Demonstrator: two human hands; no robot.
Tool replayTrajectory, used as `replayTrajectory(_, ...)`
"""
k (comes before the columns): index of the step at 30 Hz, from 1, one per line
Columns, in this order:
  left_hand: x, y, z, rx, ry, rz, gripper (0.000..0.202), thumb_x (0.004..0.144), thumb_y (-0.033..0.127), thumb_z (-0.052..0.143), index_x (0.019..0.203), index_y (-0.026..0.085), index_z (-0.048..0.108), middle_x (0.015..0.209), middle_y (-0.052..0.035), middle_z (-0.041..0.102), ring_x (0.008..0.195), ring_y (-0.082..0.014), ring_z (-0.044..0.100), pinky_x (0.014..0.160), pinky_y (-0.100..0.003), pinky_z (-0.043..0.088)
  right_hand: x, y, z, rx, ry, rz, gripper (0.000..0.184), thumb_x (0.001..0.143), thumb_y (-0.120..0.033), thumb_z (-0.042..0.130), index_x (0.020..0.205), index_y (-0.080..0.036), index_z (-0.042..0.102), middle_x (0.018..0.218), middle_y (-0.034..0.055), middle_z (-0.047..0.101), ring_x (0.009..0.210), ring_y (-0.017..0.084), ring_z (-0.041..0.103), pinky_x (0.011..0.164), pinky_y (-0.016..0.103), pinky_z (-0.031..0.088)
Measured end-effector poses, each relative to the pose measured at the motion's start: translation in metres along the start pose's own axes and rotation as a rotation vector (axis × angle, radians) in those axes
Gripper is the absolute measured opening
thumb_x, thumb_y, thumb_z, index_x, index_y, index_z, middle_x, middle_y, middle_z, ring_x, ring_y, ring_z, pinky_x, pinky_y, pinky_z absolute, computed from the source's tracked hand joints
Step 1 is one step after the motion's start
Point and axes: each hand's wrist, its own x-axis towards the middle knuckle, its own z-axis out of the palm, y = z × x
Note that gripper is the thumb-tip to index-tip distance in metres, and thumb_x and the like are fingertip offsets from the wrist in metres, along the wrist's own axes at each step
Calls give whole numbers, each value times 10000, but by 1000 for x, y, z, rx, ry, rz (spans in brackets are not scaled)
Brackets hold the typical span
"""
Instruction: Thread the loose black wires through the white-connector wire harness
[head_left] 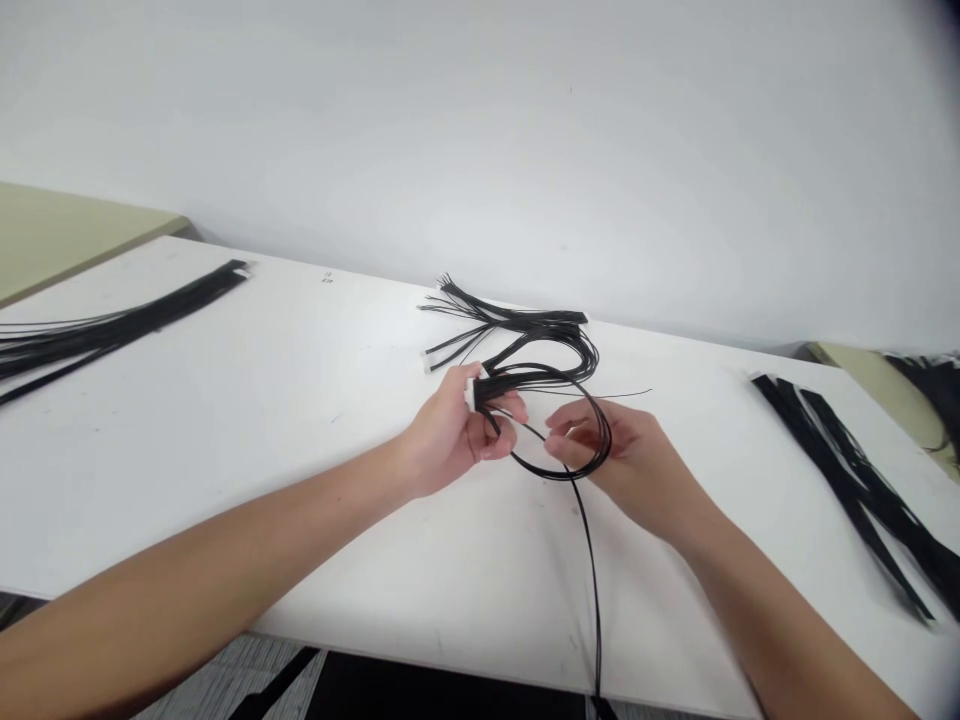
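Observation:
My left hand (469,430) is closed on a wire harness of thin black wires, near its white connector (472,394). The harness wires (525,378) run right from the connector and curl back in a bend. A round loop of black wire (559,474) hangs between the hands and crosses in front of my right fingers. My right hand (619,445) has its thumb and fingertips pinched at a thin black wire (534,431). A long wire (591,560) trails down over the table's front edge.
Behind the hands, more black wires with white connectors (428,362) lie on the white table (337,590). Black wire bundles lie at the left (127,320) and right (855,480). A pale wall (480,140) rises behind, with yellowish surfaces (67,230) at both sides.

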Motion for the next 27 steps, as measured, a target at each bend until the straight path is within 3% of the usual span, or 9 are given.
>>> replayTrajectory(5, -2, -1, -2, 113, -45, -75, 565, 903, 465, 233, 712, 132, 648, 456, -27, 512, 405, -100, 360, 505, -259, 342, -6, -1, 10, -187, 83, -235, 61, 792, -263, 650, 757, -213, 653, 735, -10, 649, 633, 111, 548, 568, 226, 426)
replayTrajectory(11, -1, -2, -3, 121, -61, -129, 596, 894, 505, 230, 774, 124, 673, 438, -39, 523, 413, -105, 329, 514, -263, 314, -3, 13, 12, -444, 249, -492, 82, 842, -211, 577, 764, -202, 602, 708, -12, 611, 570, 92, 474, 564, 226, 396)
replayTrajectory(14, 0, -2, -3, 132, -46, -132, 591, 886, 508, 243, 819, 116, 680, 442, -36, 518, 432, -111, 347, 532, -264, 316, -4, 15, 14, -507, 292, -546, 93, 859, -206, 549, 770, -197, 577, 704, -4, 591, 566, 93, 458, 553, 229, 379)
replayTrajectory(17, 0, -3, -3, 137, -33, -140, 592, 882, 521, 253, 852, 107, 675, 493, -46, 554, 452, -112, 369, 554, -270, 332, -6, 7, 12, -400, 207, -444, 117, 874, -230, 538, 762, -200, 552, 619, -26, 517, 538, 84, 421, 514, 216, 346)
replayTrajectory(20, 1, -3, -2, 112, -12, -129, 532, 879, 504, 305, 878, 108, 659, 634, -71, 629, 477, -108, 405, 549, -270, 333, -8, -3, 3, -60, 32, -237, 98, 871, -289, 569, 811, -216, 543, 559, -58, 417, 500, 73, 362, 466, 200, 314)
replayTrajectory(23, 1, -4, 1, 113, -15, -130, 472, 884, 454, 314, 860, 112, 639, 689, -74, 645, 470, -102, 426, 508, -260, 301, -7, -8, -8, 235, -94, -100, 111, 861, -310, 593, 823, -217, 546, 567, -58, 418, 493, 70, 340, 445, 198, 297)
replayTrajectory(27, 0, -4, 3, 139, -57, -126, 451, 889, 436, 294, 788, 122, 602, 758, -90, 668, 443, -103, 458, 489, -267, 298, -6, -10, -19, 556, -163, 13, 69, 855, -275, 595, 829, -212, 587, 535, -68, 372, 459, 59, 297, 433, 200, 305)
